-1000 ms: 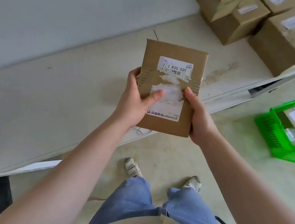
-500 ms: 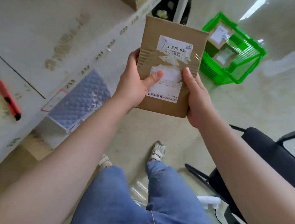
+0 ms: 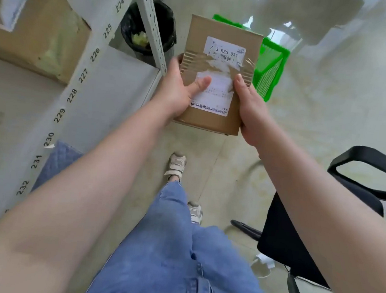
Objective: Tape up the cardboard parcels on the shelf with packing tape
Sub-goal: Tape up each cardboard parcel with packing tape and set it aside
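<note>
We hold the cardboard parcel (image 3: 216, 78) in both hands, in the air over the floor (image 3: 330, 116), past the numbered front edge of the shelf (image 3: 81, 75) and off it altogether. Our left hand (image 3: 180, 91) grips the parcel's left edge with the thumb laid across the face onto the lower label; our right hand (image 3: 249, 109) grips the right edge, thumb tip on the band of packing tape (image 3: 218, 64). Neither hand has anything else in it.

The step in hand looks like carrying a finished parcel away, probably toward the green basket (image 3: 271, 69) just behind it. To do that well, we should keep the two-sided grip on the edges, hold the parcel level, and lower it into the basket rather than drop it, so the tape does not lift. A thumb pressed along the tape would help seat it.

The parcel is a flat brown box, clean at the corners. One band of clear tape crosses its upper half, wrinkled in ridges near both side edges. It overlaps the bottom of the upper white label (image 3: 226, 51), printed "R35", and the paper under it looks torn or scuffed. A second white label (image 3: 211, 96) sits below.

Another cardboard box (image 3: 32, 29) rests on the shelf near its far left.
</note>
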A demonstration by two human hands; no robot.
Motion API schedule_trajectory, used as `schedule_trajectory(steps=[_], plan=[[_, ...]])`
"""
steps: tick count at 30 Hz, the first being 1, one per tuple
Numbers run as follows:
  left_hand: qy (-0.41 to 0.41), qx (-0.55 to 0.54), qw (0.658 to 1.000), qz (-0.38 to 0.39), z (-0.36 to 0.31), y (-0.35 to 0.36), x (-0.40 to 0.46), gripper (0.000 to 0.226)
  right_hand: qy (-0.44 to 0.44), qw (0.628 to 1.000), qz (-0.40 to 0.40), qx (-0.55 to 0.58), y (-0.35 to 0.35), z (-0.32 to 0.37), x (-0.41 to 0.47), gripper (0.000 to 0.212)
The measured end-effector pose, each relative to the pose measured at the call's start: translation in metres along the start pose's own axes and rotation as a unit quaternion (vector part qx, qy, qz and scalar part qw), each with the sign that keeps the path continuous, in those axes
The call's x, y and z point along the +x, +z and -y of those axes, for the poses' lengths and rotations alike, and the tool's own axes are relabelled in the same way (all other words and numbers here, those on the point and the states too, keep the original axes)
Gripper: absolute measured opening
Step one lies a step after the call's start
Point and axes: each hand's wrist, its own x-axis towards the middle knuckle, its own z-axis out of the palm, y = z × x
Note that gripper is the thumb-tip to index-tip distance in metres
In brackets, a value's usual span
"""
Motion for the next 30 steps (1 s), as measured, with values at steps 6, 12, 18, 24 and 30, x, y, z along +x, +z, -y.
schedule_trajectory(steps=[6, 12, 18, 24, 30], plan=[[0.0, -0.002, 0.998, 0.06, -0.022, 0.016, 0.097, 0.077, -0.004, 0.999, -0.041, 0.019, -0.018, 0.035, 0.072, 0.038], [0.004, 0.01, 0.997, 0.083, -0.055, 0.045, 0.179, 0.08, 0.0, 0.997, -0.064, 0.031, -0.05, 0.075, 0.142, 0.043], [-0.017, 0.002, 0.997, 0.074, -0.081, 0.094, 0.255, 0.084, 0.017, 0.997, -0.061, 0.044, -0.1, 0.105, 0.218, 0.042], [-0.051, 0.002, 0.996, 0.071, -0.079, 0.163, 0.323, 0.073, 0.042, 0.995, -0.087, 0.04, -0.153, 0.104, 0.291, 0.035], [-0.092, 0.044, 0.99, 0.1, -0.04, 0.221, 0.382, 0.079, 0.112, 0.985, -0.123, 0.033, -0.192, 0.066, 0.358, 0.033]])
